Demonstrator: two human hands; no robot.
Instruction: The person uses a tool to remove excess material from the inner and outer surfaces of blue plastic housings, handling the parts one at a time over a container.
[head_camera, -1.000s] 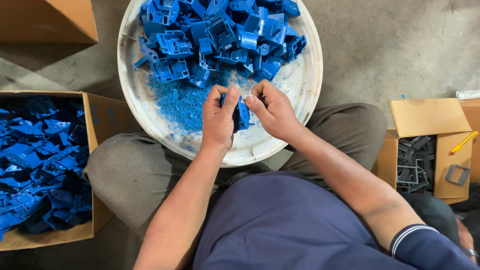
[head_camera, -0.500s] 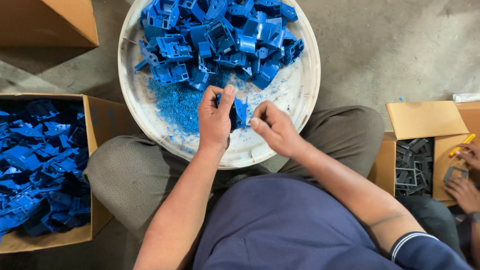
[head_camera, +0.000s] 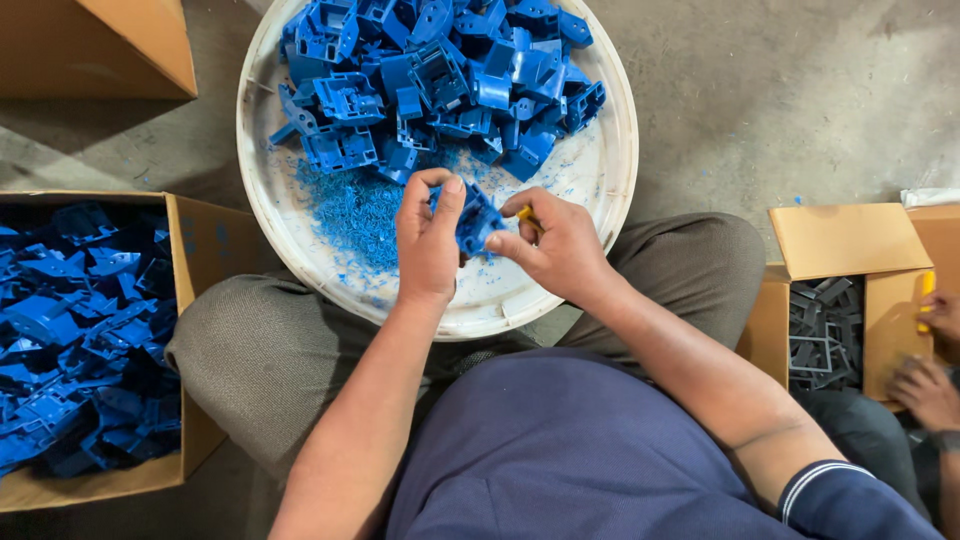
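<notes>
Head view: the left hand (head_camera: 428, 240) pinches a blue plastic part (head_camera: 474, 222) over the white basin (head_camera: 610, 190) at its 6 o'clock; the right hand (head_camera: 556, 243) closes on a yellow-handled tool (head_camera: 524, 213). The tool might slip toward the left fingertips (head_camera: 452, 190), since they clamp the part just beside it.

Blue plastic part (head_camera: 476, 222) looks smooth, white plastic tub (head_camera: 610, 170) scuffed, cardboard box (head_camera: 205, 260) matt, concrete floor (head_camera: 780, 100) rough.

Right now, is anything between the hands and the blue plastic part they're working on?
Nothing visible. The left hand and right hand both already hold the blue plastic part directly, above the white basin. The heap of blue parts lies farther back, apart from it.
</notes>
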